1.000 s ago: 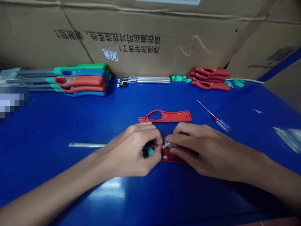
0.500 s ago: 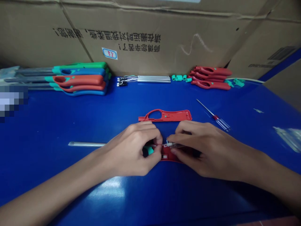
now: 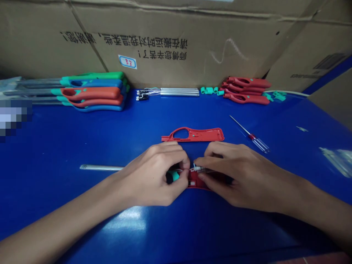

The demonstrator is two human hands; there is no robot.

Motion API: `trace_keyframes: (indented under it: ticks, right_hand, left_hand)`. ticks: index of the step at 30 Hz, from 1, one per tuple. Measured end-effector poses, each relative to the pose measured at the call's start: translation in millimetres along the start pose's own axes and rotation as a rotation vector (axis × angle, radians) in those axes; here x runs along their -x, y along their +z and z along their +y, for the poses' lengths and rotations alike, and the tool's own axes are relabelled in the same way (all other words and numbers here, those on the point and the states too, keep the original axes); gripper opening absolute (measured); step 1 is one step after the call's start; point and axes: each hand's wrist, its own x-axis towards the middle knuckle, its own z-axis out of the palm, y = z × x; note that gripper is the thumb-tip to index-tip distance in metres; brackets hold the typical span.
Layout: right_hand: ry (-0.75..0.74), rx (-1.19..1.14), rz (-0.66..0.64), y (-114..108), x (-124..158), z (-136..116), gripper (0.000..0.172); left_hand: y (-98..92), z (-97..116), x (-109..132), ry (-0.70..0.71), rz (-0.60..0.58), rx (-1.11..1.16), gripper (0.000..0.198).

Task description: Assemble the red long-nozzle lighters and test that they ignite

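Thumb and index finger of my left hand [image 3: 159,174] are closed in a pinch on a thin white tube [image 3: 180,170], whose end lies between the fingertips. My right hand [image 3: 233,172] is closed on a lighter's gas tank; only its pale valve end [image 3: 198,168] shows, close to the left fingertips. Below both hands lies a red lighter handle half [image 3: 200,184], largely covered by them. A teal part [image 3: 174,176] shows under my left hand. The silver lighter barrel [image 3: 101,168] sticks out to the left. Beyond the hands, the other red handle half [image 3: 203,135] lies inside up.
A screwdriver [image 3: 251,136] lies to the right. Along the cardboard box [image 3: 165,22] are assembled lighters [image 3: 93,93], silver barrels with wires [image 3: 180,92], teal rings [image 3: 209,90] and red handle shells [image 3: 247,90]. Clear bagged pieces [image 3: 339,159] lie at the right edge.
My right hand has shifted slightly left, bringing the valve end of the gas tank nearer the left fingertips. My left hand keeps its pinch in nearly the same place.
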Motion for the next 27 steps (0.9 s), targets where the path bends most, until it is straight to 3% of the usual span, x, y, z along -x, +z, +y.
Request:
trace_keyframes:
  ticks: [19,27]
  right_hand:
    - [-0.016,0.024,-0.007,0.9,-0.1,0.1,0.018]
    - [-0.112,0.035,0.031,3.6,0.5,4.2,0.019]
  left_hand:
    - [0.7,0.3,-0.5,0.011,-0.003,-0.008,0.010]
    - [-0.5,0.0,-0.9,0.007,-0.015,0.005,0.012]
